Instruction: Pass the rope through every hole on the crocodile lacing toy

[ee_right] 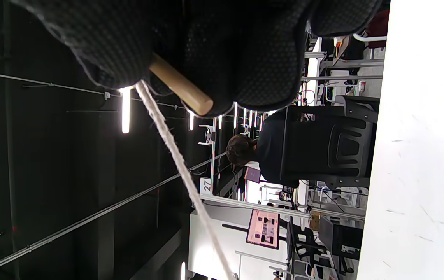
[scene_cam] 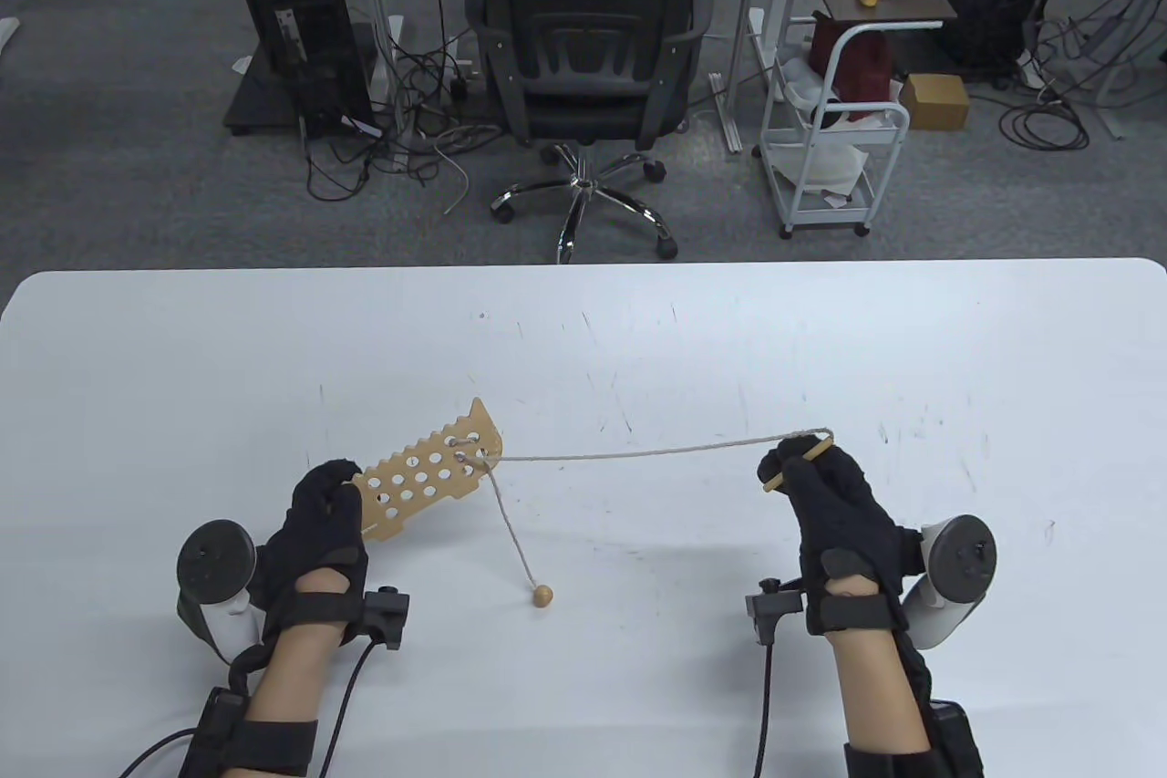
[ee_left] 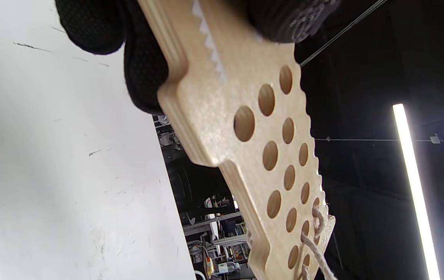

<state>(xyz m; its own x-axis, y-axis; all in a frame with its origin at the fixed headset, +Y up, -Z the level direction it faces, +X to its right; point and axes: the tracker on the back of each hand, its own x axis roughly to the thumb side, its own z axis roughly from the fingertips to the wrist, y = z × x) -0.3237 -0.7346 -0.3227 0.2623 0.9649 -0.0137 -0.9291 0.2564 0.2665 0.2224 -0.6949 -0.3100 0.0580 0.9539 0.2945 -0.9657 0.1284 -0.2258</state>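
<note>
Table view: only a hole or two laced so far.
The left hand (scene_cam: 319,513) grips one end of the wooden crocodile toy (scene_cam: 428,472), held up over the white table (scene_cam: 638,340). The right hand (scene_cam: 825,486) pinches the wooden needle (scene_cam: 798,461), pulling the rope (scene_cam: 638,452) tight. The rope's bead (scene_cam: 543,596) rests on the table. Most holes look empty, so lots of lacing is left.
</note>
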